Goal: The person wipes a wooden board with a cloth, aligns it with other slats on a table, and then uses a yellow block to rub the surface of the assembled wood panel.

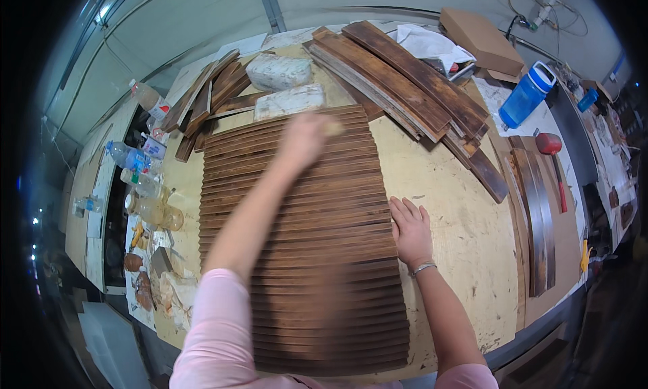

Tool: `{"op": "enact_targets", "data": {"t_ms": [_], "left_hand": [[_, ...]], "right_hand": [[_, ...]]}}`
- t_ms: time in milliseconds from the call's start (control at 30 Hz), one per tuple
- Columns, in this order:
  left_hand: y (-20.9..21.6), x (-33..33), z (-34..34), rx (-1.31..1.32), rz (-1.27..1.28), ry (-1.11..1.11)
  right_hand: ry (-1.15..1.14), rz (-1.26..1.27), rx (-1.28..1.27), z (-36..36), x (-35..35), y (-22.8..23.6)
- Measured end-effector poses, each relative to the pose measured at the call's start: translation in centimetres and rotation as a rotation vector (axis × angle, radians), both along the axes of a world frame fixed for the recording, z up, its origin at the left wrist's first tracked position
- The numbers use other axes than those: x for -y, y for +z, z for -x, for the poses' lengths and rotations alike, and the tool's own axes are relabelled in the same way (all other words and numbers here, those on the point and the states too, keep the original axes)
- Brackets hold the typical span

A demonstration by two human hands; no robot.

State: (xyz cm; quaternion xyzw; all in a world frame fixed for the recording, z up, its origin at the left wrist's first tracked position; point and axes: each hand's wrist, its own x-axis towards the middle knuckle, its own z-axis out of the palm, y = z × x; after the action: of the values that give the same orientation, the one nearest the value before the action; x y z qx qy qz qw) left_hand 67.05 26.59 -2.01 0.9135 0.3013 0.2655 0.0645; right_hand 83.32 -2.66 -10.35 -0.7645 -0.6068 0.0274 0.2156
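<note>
A slatted panel of dark brown wooden strips lies on the pale board in front of me. Over its far part is my left hand, smeared by motion and closed around a small pale yellow thing whose kind I cannot make out. My right hand, with a band at the wrist, rests flat on the board at the panel's right side. Its fingers are stretched out and the tips touch or nearly touch the panel's edge. Just past the far edge sit two whitish wrapped blocks.
Dark planks are stacked at the far right, with more planks at the far left. Bottles and jars line the left side. A blue bottle, a red mallet and long strips lie along the right.
</note>
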Motion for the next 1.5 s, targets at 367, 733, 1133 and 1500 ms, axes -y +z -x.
{"op": "enact_targets", "data": {"t_ms": [367, 733, 1133, 1500], "left_hand": [[-2.2, -3.6, 20.5, -0.115, -0.036, 0.373], [0.5, 1.3, 15.3, -0.079, -0.012, -0.077], [-0.4, -5.2, 24.6, 0.084, -0.191, 0.437], [-1.9, -3.5, -6.0, -0.111, -0.031, 0.003]], "right_hand": [[-0.022, 0.058, 0.021, 0.1, 0.0, -0.2], [-0.010, 0.070, 0.022, 0.5, -0.2, 0.4], [-0.009, 0.068, 0.061, 0.3, -0.3, -0.3], [0.015, 0.087, 0.069, -0.2, -0.2, 0.3]]}}
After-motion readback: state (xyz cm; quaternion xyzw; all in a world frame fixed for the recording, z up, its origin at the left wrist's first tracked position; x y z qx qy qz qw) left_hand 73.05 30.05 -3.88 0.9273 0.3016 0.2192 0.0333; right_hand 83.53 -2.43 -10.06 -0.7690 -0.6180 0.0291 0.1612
